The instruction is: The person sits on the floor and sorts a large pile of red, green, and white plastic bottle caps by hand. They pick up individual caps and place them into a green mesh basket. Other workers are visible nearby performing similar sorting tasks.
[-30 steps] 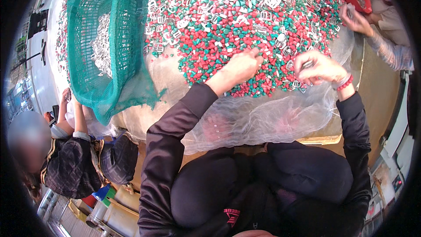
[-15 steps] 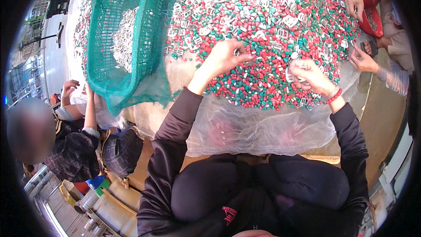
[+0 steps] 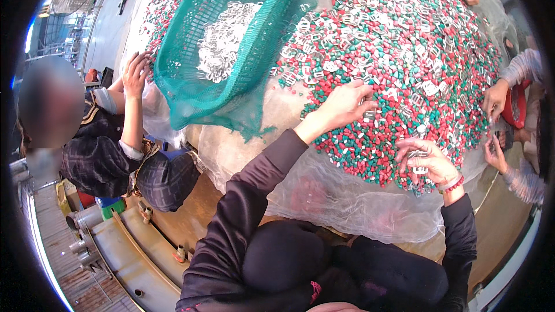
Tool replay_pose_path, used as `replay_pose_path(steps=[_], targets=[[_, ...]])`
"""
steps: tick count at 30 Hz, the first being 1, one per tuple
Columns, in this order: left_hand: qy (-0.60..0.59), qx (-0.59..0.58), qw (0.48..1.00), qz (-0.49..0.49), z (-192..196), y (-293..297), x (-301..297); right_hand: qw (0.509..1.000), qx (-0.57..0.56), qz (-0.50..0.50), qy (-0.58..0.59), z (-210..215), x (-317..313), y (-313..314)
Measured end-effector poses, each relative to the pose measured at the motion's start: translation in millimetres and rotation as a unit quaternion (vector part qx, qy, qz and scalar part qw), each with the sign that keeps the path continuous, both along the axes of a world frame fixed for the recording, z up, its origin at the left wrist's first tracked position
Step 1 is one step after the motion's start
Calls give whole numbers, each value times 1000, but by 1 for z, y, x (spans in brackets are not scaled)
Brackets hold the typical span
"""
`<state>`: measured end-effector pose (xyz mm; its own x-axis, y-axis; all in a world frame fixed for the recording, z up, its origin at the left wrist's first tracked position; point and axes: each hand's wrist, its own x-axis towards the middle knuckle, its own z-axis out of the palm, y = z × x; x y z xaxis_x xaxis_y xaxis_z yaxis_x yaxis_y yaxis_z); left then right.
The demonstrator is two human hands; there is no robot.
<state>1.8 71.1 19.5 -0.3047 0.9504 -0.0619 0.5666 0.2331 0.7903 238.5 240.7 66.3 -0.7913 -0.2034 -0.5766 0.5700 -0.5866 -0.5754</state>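
Observation:
Metal buckles, silvery and slotted, lie scattered through a wide heap of small red, green and white stones (image 3: 358,153). My left hand (image 3: 344,104) is over the middle of the heap, its fingers bent and pinched on a silvery piece that looks like a buckle, mostly hidden by the fingertips. Near the heap's front right edge, my right hand (image 3: 432,164) is turned partly palm up. Its curled fingers hold a few metal buckles (image 3: 420,170) against the palm. A red bead bracelet (image 3: 454,184) circles my right wrist.
A green basket (image 3: 167,72) draped in green netting holds a pile of buckles (image 3: 222,43) at left. Clear plastic sheeting (image 3: 347,211) hangs over the front edge. A person's hand (image 3: 134,75) shows at left; other hands (image 3: 495,99) work at right, beside a red container (image 3: 514,107).
The view has turned, shifting the basket and heap rightward in the picture. My right hand has opened a little, so the buckles in it show more plainly. My left hand stays over the heap.

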Motion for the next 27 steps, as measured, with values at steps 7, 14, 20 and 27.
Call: replay_pose_path(steps=[7,14,20,27], targets=[[-385,-71,915,94,-1,-4,-1,997,30,-74,6,2,-9,-1],[-24,2,999,-45,-22,-3,14,991,-7,-131,-17,-9,-4,5],[221,21,965,-141,-52,34,52,988,-40,-152,5,2,-4,0],[-449,-55,892,-18,-40,17,48,929,258,-247,-100,14,-13,-22]])
